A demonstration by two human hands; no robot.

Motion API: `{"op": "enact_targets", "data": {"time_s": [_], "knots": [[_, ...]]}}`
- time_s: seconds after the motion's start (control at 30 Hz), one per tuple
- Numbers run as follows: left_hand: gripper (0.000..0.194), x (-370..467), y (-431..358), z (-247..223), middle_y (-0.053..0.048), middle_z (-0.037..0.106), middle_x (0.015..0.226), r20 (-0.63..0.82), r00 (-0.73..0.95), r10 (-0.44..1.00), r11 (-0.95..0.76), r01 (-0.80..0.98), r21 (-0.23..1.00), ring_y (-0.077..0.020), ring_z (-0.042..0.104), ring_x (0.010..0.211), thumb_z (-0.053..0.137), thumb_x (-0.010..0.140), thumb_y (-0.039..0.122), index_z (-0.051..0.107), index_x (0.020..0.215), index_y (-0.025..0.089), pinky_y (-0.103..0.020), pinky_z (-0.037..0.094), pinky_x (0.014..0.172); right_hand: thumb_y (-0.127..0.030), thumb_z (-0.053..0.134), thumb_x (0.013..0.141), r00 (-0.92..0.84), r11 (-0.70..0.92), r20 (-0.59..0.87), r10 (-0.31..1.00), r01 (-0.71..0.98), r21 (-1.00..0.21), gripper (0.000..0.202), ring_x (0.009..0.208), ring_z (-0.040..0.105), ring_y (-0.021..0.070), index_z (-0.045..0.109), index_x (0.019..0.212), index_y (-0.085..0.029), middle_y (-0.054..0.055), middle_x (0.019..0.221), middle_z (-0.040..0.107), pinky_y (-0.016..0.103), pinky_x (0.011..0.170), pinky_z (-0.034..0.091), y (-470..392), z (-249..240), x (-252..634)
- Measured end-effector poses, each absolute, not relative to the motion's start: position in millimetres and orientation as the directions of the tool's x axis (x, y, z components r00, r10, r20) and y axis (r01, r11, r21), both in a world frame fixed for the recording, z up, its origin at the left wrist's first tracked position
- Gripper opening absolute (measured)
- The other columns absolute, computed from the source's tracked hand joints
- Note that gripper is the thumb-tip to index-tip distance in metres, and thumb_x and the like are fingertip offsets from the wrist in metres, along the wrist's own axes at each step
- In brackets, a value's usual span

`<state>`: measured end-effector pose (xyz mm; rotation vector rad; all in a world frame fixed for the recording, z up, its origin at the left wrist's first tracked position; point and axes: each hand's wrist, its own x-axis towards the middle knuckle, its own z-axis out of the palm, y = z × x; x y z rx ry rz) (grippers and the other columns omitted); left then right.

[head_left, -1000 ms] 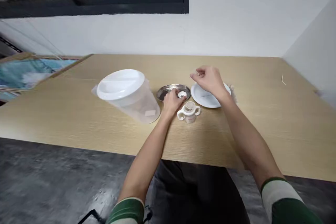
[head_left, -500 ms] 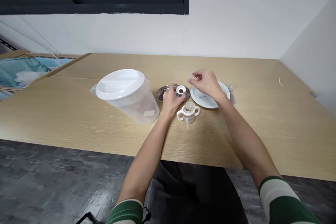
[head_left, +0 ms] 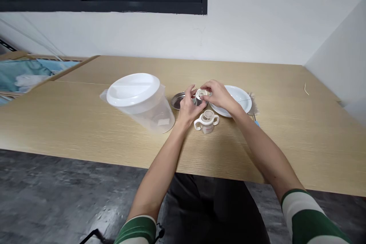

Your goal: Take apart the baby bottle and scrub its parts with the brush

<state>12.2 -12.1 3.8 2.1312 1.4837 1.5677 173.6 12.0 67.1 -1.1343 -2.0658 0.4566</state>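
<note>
Ring (head_left: pixel 201 93) faces up beyond cup (head_left: pixel 207 125), right hand (head_left: pixel 216 93) pinching it, left hand (head_left: pixel 188 107) half-curled round collar (head_left: pixel 195 100); pitcher (head_left: pixel 143 103) left of cup.

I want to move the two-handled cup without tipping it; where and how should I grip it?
Probably by its left handle and right handle, one hand from each side: the cup stands upright and they curve outward oppositely.

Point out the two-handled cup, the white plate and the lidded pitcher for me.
Two-handled cup (head_left: pixel 207 127): head view, on the front of its body.
White plate (head_left: pixel 243 97): head view, on its bare surface, right of the right hand (head_left: pixel 217 93).
Lidded pitcher (head_left: pixel 153 116): head view, on its translucent side.
</note>
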Motion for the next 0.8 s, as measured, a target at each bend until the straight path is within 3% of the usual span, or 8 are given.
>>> {"op": "enact_targets", "data": {"time_s": [0.27, 0.47, 0.6, 0.8], "knots": [[0.072, 12, -11, 2, -0.012, 0.073, 0.123, 0.717, -0.018, 0.696, -0.559, 0.612, 0.558, -0.0230, 0.073, 0.103, 0.079, 0.077, 0.022, 0.042, 0.139, 0.022, -0.040, 0.060, 0.091, -0.028, 0.081, 0.071, -0.277, 0.442, 0.345, 0.897, 0.509, -0.739, 0.046, 0.091, 0.064, 0.0200, 0.068, 0.114, -0.018, 0.008, 0.109, 0.070, 0.036, 0.085, 0.053, 9, 74, 178], [0.061, 12, -14, 8, -0.013, 0.072, 0.124, 0.799, -0.039, 0.600, -0.627, 0.597, 0.500, -0.0222, 0.072, 0.110, 0.079, 0.082, 0.030, 0.047, 0.133, 0.019, -0.039, 0.060, 0.095, -0.028, 0.063, 0.090, -0.265, 0.290, 0.180, 0.947, 0.471, -0.833, 0.018, 0.079, 0.068, 0.0174, 0.071, 0.100, -0.016, 0.006, 0.087, 0.074, 0.034, 0.082, 0.053, 1, 86, 185], [0.056, 12, -13, 7, -0.013, 0.072, 0.124, 0.815, -0.046, 0.577, -0.626, 0.616, 0.478, -0.0221, 0.072, 0.109, 0.077, 0.084, 0.034, 0.050, 0.130, 0.019, -0.039, 0.061, 0.095, -0.019, 0.063, 0.085, -0.380, 0.298, 0.143, 0.914, 0.390, -0.871, 0.011, 0.069, 0.066, 0.0159, 0.070, 0.093, -0.017, 0.003, 0.076, 0.072, 0.031, 0.072, 0.053, 0, 85, 184], [0.051, 10, -13, 7, -0.012, 0.074, 0.119, 0.837, -0.027, 0.547, -0.616, 0.663, 0.424, -0.0225, 0.074, 0.105, 0.076, 0.086, 0.040, 0.054, 0.128, 0.019, -0.038, 0.061, 0.092, -0.012, 0.064, 0.077, -0.265, 0.175, 0.074, 0.961, 0.382, -0.907, 0.022, 0.067, 0.065, 0.0153, 0.068, 0.098, -0.016, 0.001, 0.071, 0.070, 0.028, 0.066, 0.051, -4, 90, 178]]}}
